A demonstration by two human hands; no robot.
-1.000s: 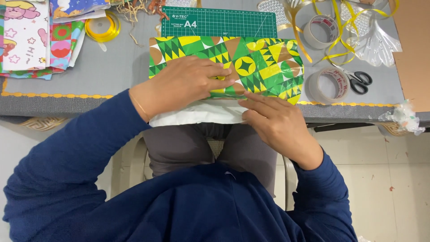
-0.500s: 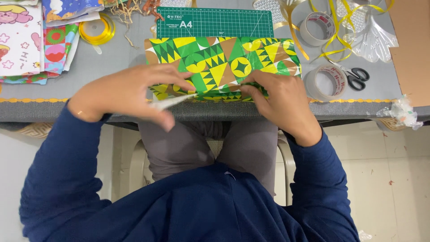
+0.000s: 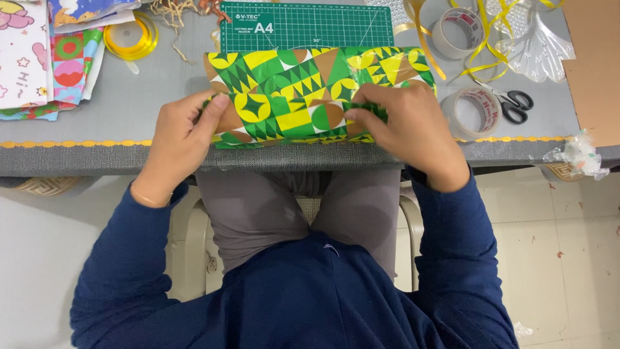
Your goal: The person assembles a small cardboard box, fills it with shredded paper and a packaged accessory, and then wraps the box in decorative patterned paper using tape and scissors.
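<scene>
Seen from above: a box wrapped in green, yellow and brown patterned paper (image 3: 297, 97) lying on the grey tabletop (image 3: 155, 97), between both hands. Left hand (image 3: 177, 139) pinching the paper at the box's left end; right hand (image 3: 407, 123) clenched on the paper's folded edge at the right. Beyond the grip, a green cutting mat (image 3: 307, 26); right of it, tape rolls (image 3: 471, 113) and scissors (image 3: 513, 103).

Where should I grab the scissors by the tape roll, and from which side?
Take the scissors by the black handle loops, coming in from the right. They lie flat on the grey table with the loops pointing right and the blades aimed left, close beside the near tape roll under yellow ribbon. The right hand, now pressing the wrapped package, is nearest.
</scene>
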